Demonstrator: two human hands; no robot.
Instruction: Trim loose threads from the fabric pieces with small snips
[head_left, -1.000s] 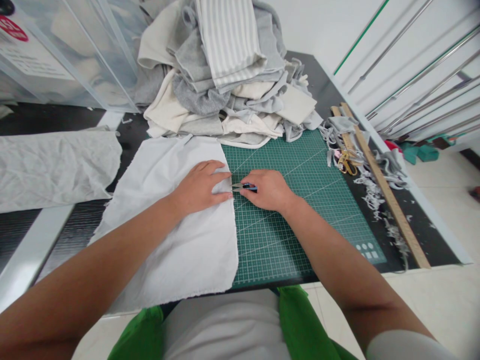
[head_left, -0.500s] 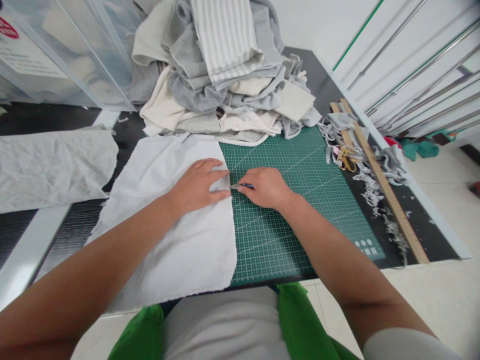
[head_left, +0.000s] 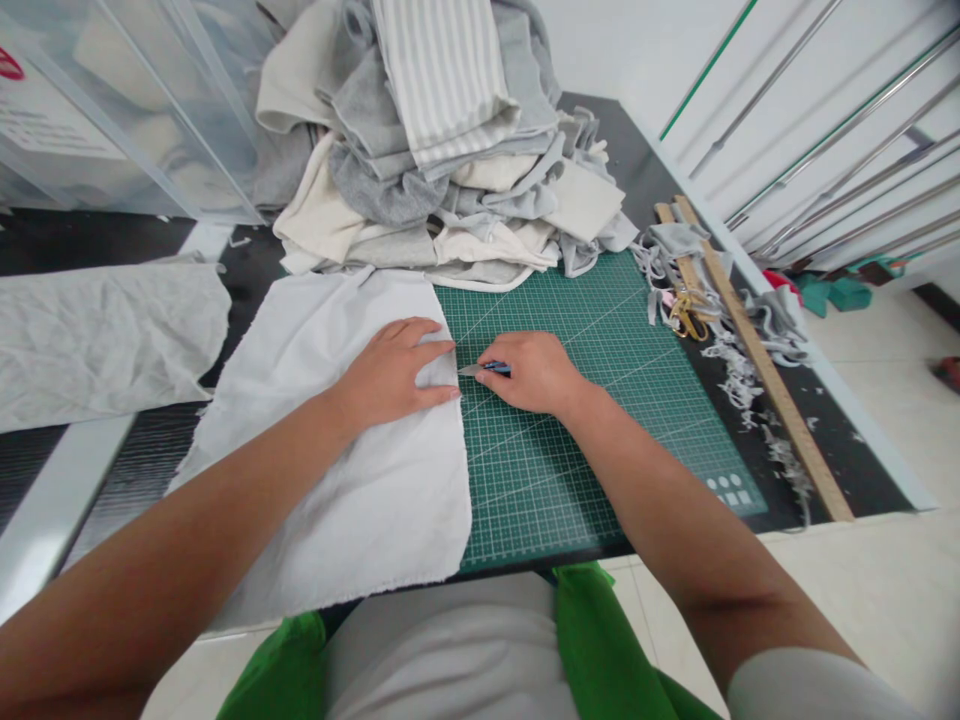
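Observation:
A white cloth (head_left: 360, 470) lies flat, half on the green cutting mat (head_left: 600, 400) and half on the dark table. My left hand (head_left: 394, 370) presses flat on the cloth near its right edge, fingers spread. My right hand (head_left: 529, 372) grips small blue-handled snips (head_left: 484, 369) whose metal tips meet the cloth's right edge, just beside my left fingertips.
A heap of grey, cream and striped fabric (head_left: 442, 150) fills the back of the mat. Another white cloth (head_left: 105, 335) lies at the left. A wooden ruler (head_left: 757, 355), yellow scissors (head_left: 686, 312) and fabric scraps sit along the right edge. Clear plastic bins (head_left: 127, 110) stand back left.
The snips' blades have come together at the cloth's edge. Both hands stay in nearly the same place; the view has shifted slightly.

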